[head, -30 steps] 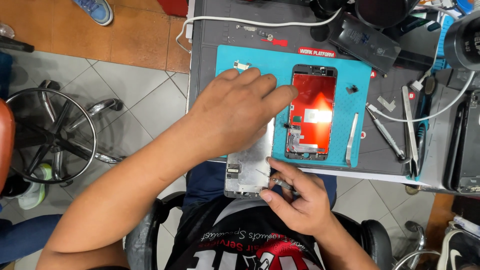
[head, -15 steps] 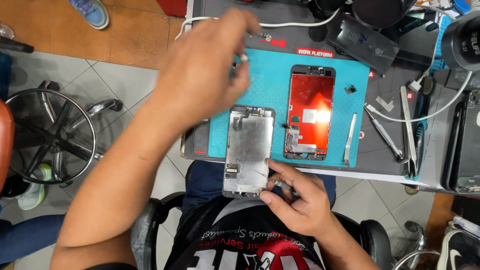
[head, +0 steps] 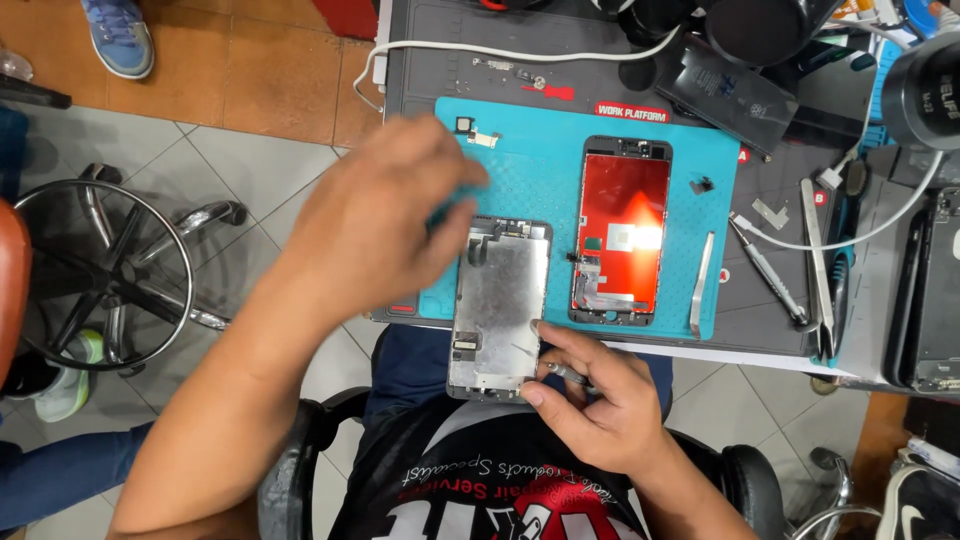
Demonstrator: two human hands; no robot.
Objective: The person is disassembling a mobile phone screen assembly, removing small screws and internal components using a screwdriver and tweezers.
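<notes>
A silver phone display panel (head: 500, 300) lies back side up, half on the teal work mat (head: 540, 150) and half over the bench's front edge. My right hand (head: 600, 400) rests at its lower right corner, thumb on the panel's edge, fingers shut on a small metal tool (head: 566, 373). Blurred with motion, my left hand (head: 380, 220) hovers just left of the panel's top, back to the camera; its fingers cannot be made out. A second display panel with a red back (head: 620, 230) lies on the mat to the right.
A thin metal pry tool (head: 703, 285) lies on the mat's right edge. Tweezers and a screwdriver (head: 770, 272), a white cable (head: 500, 50), a black battery (head: 735, 90) and a phone body (head: 935, 300) crowd the bench. A chrome stool base (head: 110, 260) stands at the left.
My left hand lifted off the silver panel, went up to the mat's top edge, and has now come back down beside the panel. The right hand has stayed put.
</notes>
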